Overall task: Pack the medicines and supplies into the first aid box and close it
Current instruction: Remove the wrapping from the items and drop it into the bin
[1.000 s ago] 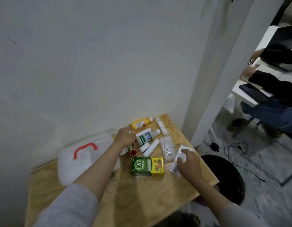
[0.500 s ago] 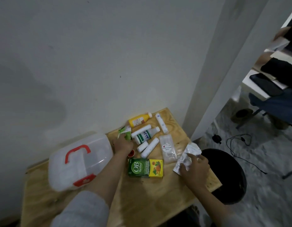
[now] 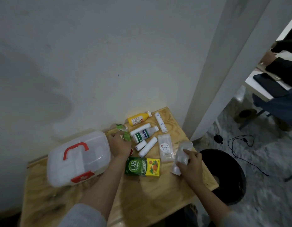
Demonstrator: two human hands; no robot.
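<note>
Green sachet [image 3: 124,134] in left grip [image 3: 119,145], beside closed box [image 3: 78,158].

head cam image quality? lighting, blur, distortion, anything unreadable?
Head view: dim, flat light, with a broad soft shadow on the wall; wide-angle bending along the pillar; edges and sleeves smeared; the green box label reads clearly, while the packet in the right hand is washed out.
</note>
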